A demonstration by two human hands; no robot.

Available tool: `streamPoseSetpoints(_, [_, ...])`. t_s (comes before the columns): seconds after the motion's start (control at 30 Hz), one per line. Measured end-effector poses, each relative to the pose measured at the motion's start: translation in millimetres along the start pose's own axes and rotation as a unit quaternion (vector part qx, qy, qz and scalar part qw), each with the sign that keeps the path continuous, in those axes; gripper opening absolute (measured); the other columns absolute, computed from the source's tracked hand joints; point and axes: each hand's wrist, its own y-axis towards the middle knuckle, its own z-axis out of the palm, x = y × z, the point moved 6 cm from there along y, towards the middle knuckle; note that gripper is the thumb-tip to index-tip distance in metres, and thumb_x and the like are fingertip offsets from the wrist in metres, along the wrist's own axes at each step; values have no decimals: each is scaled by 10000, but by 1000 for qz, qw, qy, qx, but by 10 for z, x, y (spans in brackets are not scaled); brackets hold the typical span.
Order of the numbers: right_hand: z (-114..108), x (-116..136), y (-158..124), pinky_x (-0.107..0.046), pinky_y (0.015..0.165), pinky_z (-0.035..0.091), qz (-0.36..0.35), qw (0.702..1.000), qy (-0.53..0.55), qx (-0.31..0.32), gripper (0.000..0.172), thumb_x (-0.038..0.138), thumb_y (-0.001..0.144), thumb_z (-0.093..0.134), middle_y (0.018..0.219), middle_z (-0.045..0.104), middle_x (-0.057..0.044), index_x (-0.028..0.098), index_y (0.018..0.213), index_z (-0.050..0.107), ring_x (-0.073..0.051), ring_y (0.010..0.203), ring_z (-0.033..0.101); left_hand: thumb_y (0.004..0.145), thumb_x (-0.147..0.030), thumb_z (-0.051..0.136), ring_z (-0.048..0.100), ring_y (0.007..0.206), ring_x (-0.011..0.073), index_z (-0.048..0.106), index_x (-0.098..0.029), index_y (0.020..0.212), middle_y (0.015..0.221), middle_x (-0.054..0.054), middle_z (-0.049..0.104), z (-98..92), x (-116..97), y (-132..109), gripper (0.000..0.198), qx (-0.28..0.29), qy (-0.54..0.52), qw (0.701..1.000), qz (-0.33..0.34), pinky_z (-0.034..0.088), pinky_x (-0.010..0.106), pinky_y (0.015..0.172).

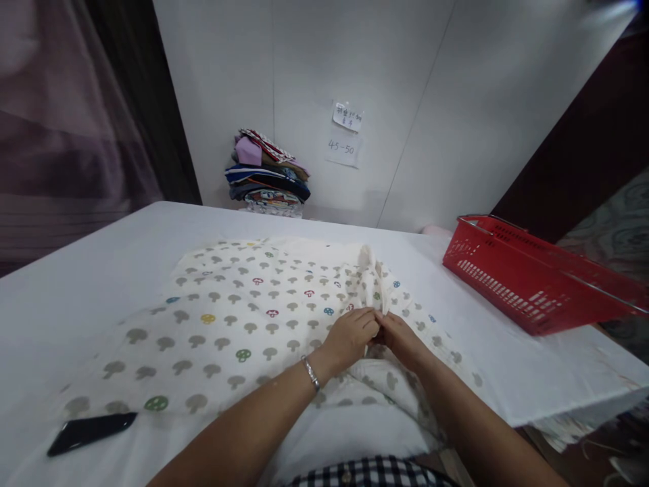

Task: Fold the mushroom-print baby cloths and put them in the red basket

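Observation:
A cream fabric with a mushroom print [253, 304] lies spread across the white table. Its mushrooms are mostly grey, with a few in green, red, blue and yellow. My left hand [352, 336] and my right hand [400, 338] meet at the fabric's right part, fingertips touching. Both hands are closed on the cloth, which bunches into an upright fold just beyond them. The exact grip of the fingers is partly hidden. A silver bracelet [310, 373] circles my left wrist.
A shiny black object [91, 433] lies at the front left, by the fabric's edge. A red plastic basket [527, 277] stands on the right of the white table [126, 250]. A pile of folded cloths [268, 176] sits at the back, against a wall with paper signs [345, 138].

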Motion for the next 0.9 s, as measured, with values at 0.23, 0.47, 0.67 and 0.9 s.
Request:
streamPoseSetpoints(0.23, [-338, 162, 94, -262, 473, 409, -44, 992, -20, -118, 317, 468, 701, 649, 514, 523, 17, 174, 637, 552, -120, 475, 473, 824, -93, 436, 483, 1198, 212, 514, -174, 1137, 1297, 104, 523, -90, 60, 6, 333, -32, -27, 998, -55, 416, 399, 988])
streamPoseSetpoints(0.47, [-1064, 843, 133, -252, 454, 409, -99, 969, -49, -222, 178, 329, 655, 601, 569, 562, -5, 156, 693, 593, -138, 509, 508, 826, -317, 543, 594, 1042, 204, 442, -242, 1279, 1191, 73, 604, -21, 131, -23, 470, 50, -247, 944, -211, 510, 345, 854])
streamPoseSetpoints(0.67, [-1668, 1524, 234, -244, 504, 453, -80, 926, -230, -288, 128, 181, 644, 558, 663, 605, -24, 155, 768, 566, -140, 559, 563, 863, -403, 494, 495, 1182, 208, 536, -249, 1186, 1342, 40, 495, 57, 149, -103, 360, 119, -229, 944, -205, 421, 350, 975])
streamPoseSetpoints(0.9, [-2749, 2677, 520, -282, 592, 408, -64, 799, -461, -380, 60, 109, 718, 532, 601, 579, -46, 135, 685, 574, -147, 591, 533, 862, -283, 475, 512, 1150, 206, 593, -254, 1095, 1264, 37, 564, 273, 335, -299, 262, 139, -135, 960, -203, 400, 380, 986])
